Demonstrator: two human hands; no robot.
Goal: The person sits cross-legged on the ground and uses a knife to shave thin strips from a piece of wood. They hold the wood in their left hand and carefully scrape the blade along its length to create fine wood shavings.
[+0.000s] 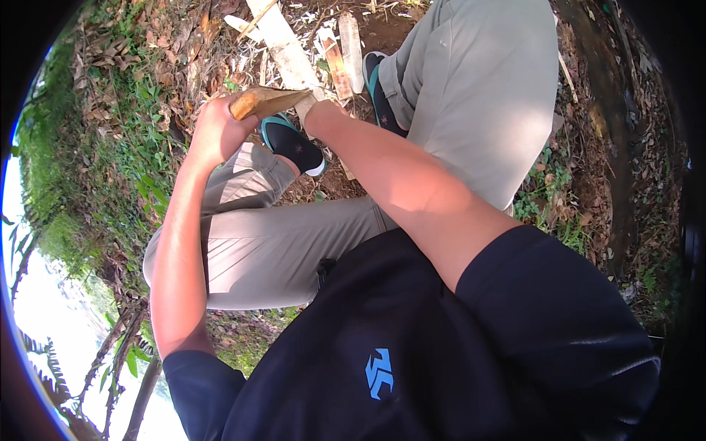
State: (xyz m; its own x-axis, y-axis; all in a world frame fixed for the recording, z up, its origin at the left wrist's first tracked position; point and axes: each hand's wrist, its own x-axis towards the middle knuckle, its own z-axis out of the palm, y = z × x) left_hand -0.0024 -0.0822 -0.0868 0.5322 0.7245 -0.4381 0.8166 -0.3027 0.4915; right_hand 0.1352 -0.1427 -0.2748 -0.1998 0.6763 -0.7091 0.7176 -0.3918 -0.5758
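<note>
A tapering piece of split wood (266, 103), yellow-brown at its thick end and paler toward its thin end, is gripped in my left hand (218, 131). The fingers wrap round the thick end, which points back toward me. At the thin end is my right hand (323, 117), closed, its fingers mostly hidden behind the wrist. A pale flat bit (304, 107) shows beside that hand; whether it is held, or is part of the wood, I cannot make out. Both hands are held out in front of me, above my left shoe (293, 145).
A long pale plank (283, 48) lies on the ground ahead, with wood strips (351, 51) and shavings round it. My right shoe (381, 95) stands beside the strips. Leaves and green plants (110, 154) cover the left slope. A dark log-like shape (614, 140) runs along the right.
</note>
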